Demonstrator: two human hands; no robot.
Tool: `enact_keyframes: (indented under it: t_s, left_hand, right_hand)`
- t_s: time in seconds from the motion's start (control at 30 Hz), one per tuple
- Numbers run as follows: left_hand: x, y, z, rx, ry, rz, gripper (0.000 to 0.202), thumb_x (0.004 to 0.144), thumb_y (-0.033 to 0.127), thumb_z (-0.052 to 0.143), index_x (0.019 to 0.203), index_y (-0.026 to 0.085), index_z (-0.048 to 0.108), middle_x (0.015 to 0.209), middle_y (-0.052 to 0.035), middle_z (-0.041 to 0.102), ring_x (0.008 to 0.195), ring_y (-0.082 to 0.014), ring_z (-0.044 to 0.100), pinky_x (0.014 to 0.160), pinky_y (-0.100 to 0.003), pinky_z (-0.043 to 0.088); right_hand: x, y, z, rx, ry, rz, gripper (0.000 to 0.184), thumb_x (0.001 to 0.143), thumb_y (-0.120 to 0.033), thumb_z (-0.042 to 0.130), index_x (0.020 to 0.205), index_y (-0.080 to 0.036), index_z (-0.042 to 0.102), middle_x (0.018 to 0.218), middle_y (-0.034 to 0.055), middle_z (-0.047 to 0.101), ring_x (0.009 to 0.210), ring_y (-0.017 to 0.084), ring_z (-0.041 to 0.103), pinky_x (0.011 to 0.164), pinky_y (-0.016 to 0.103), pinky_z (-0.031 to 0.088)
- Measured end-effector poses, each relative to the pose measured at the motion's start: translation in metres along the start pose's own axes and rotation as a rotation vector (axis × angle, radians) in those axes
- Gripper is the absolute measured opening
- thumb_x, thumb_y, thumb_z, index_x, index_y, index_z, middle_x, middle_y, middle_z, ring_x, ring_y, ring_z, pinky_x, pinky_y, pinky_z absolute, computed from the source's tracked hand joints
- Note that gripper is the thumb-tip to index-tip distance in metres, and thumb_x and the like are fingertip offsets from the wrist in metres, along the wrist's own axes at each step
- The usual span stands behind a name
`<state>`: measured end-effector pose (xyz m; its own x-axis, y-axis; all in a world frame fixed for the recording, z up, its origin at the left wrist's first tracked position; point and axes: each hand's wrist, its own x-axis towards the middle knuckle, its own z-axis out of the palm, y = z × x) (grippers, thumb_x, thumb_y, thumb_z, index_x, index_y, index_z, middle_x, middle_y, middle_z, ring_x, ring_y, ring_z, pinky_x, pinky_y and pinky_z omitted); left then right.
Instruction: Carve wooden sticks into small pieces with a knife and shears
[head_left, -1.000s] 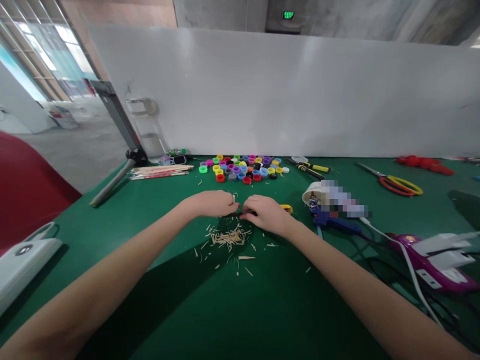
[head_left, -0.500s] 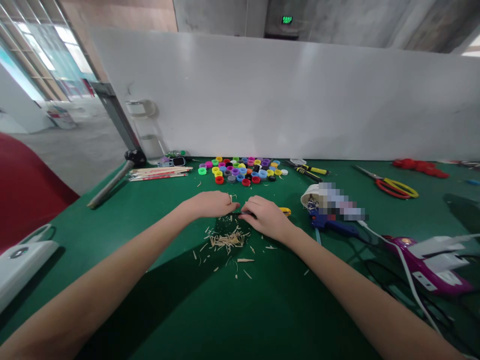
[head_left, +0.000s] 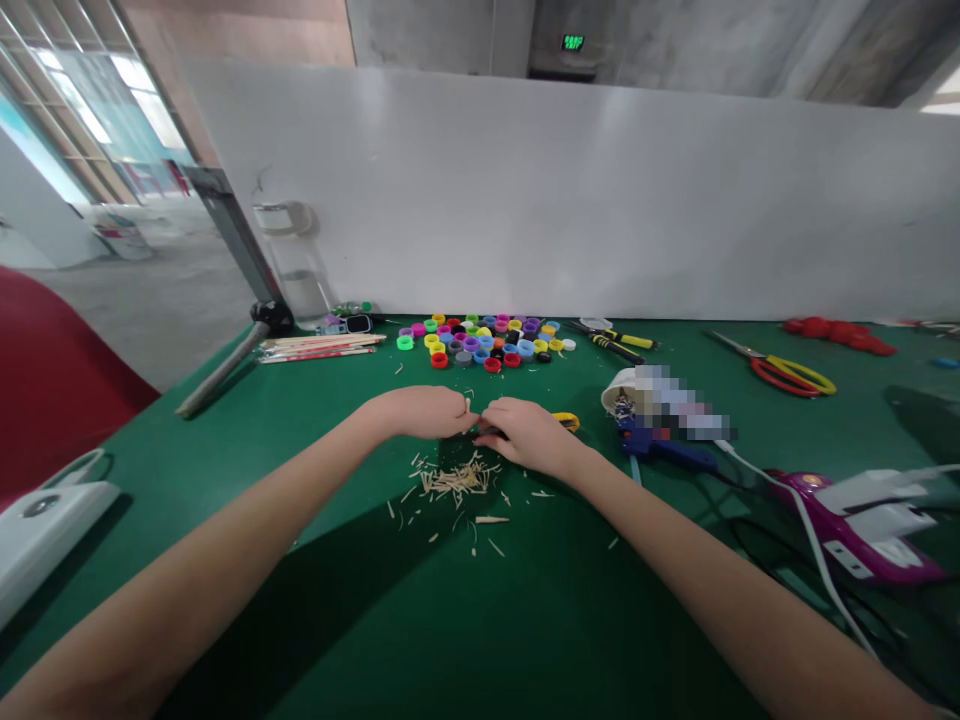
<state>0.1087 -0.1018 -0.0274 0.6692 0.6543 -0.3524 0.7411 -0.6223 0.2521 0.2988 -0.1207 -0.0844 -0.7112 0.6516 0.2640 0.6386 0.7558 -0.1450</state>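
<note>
My left hand (head_left: 431,412) is closed in a pinch on a thin wooden stick (head_left: 468,404), whose pale end pokes out above the fingers. My right hand (head_left: 529,432) is wrapped round a utility knife (head_left: 568,421); its yellow handle end shows behind the knuckles and a dark blade reaches toward the left fingers. The two hands meet fingertip to fingertip above the green tabletop. Directly below them lies a heap of wood shavings (head_left: 457,478), with loose slivers scattered around it. Where the blade meets the stick is hidden by the fingers.
Colourful bottle caps (head_left: 471,343) spread along the back. Bundled sticks (head_left: 322,346) and a hammer (head_left: 225,370) lie left. On the right are pliers (head_left: 616,346), scissors (head_left: 787,374), a blue glue gun (head_left: 667,450), a tipped white cup (head_left: 619,385) and a purple power strip (head_left: 862,540) with cables.
Both hands have shifted slightly: the left a little right and down, the right a little left with the knife. The shavings heap looks about the same.
</note>
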Motion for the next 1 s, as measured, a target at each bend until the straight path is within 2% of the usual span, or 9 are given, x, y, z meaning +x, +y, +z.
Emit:
enact_keyframes:
  t_s: [0.17,0.33,0.5,0.63,0.73,0.8,0.9,1.0]
  left_hand:
    - [0.0,-0.002,0.001,-0.016,-0.026,0.0,0.036,0.088,0.038,0.026,0.063,0.019,0.044,0.063,-0.0028,0.05,0.052,-0.0133,0.039,0.051,-0.03,0.03]
    - [0.003,-0.009,0.008,-0.036,0.071,-0.059,0.027,0.086,0.04,0.03,0.08,0.019,0.047,0.074,-0.0044,0.058,0.058,-0.0143,0.047,0.052,-0.029,0.033]
    - [0.008,-0.018,0.012,-0.112,0.163,-0.051,0.024,0.086,0.04,0.035,0.091,0.019,0.047,0.081,-0.0055,0.06,0.062,-0.0149,0.05,0.053,-0.028,0.035]
    - [0.01,-0.021,0.012,-0.156,0.181,-0.012,0.019,0.083,0.038,0.042,0.085,0.02,0.049,0.082,-0.004,0.06,0.065,-0.0151,0.052,0.056,-0.028,0.036]
    - [0.008,-0.019,0.011,-0.175,0.239,0.021,0.016,0.082,0.035,0.042,0.082,0.02,0.049,0.079,-0.003,0.059,0.065,-0.0146,0.05,0.057,-0.028,0.037]
    - [0.007,-0.016,0.01,-0.233,0.276,0.042,0.017,0.083,0.033,0.041,0.092,0.021,0.048,0.079,-0.0026,0.059,0.065,-0.0143,0.05,0.057,-0.028,0.038]
    - [0.004,-0.012,0.009,-0.313,0.302,0.114,0.031,0.083,0.029,0.041,0.113,0.02,0.041,0.082,-0.0022,0.061,0.067,-0.0141,0.053,0.059,-0.027,0.04]
    - [0.002,-0.009,0.008,-0.299,0.318,0.169,0.029,0.082,0.028,0.043,0.111,0.02,0.042,0.084,-0.0026,0.062,0.069,-0.0135,0.055,0.06,-0.026,0.04]
  right_hand:
    - [-0.002,-0.002,-0.001,0.001,-0.006,0.01,0.014,0.086,-0.03,0.058,0.079,-0.018,0.055,0.079,0.0028,0.059,0.075,0.015,0.052,0.061,0.027,0.033]
    - [-0.005,-0.004,-0.002,-0.005,-0.011,-0.004,0.013,0.086,-0.029,0.058,0.079,-0.018,0.055,0.081,0.0029,0.059,0.078,0.016,0.052,0.062,0.027,0.033]
    - [-0.011,-0.008,-0.006,-0.009,-0.013,-0.019,0.01,0.085,-0.027,0.056,0.081,-0.018,0.055,0.082,0.003,0.059,0.08,0.016,0.051,0.061,0.026,0.033]
    - [-0.014,-0.012,-0.007,-0.013,0.005,-0.008,0.012,0.085,-0.03,0.054,0.083,-0.018,0.056,0.084,0.0042,0.059,0.081,0.016,0.05,0.06,0.026,0.032]
    - [-0.015,-0.013,-0.006,-0.029,0.02,-0.002,0.011,0.085,-0.029,0.052,0.083,-0.018,0.056,0.084,0.0039,0.059,0.081,0.016,0.05,0.059,0.027,0.031]
    - [-0.015,-0.012,-0.006,-0.044,0.026,-0.005,0.011,0.085,-0.029,0.052,0.083,-0.018,0.056,0.083,0.0038,0.059,0.08,0.016,0.049,0.058,0.027,0.031]
    - [-0.015,-0.011,-0.004,-0.058,0.033,-0.022,0.011,0.085,-0.027,0.051,0.083,-0.018,0.057,0.082,0.004,0.059,0.08,0.017,0.049,0.059,0.027,0.031]
    - [-0.016,-0.009,-0.003,-0.047,0.051,-0.046,0.012,0.087,-0.025,0.049,0.085,-0.018,0.059,0.082,0.0043,0.059,0.08,0.017,0.05,0.062,0.027,0.033]
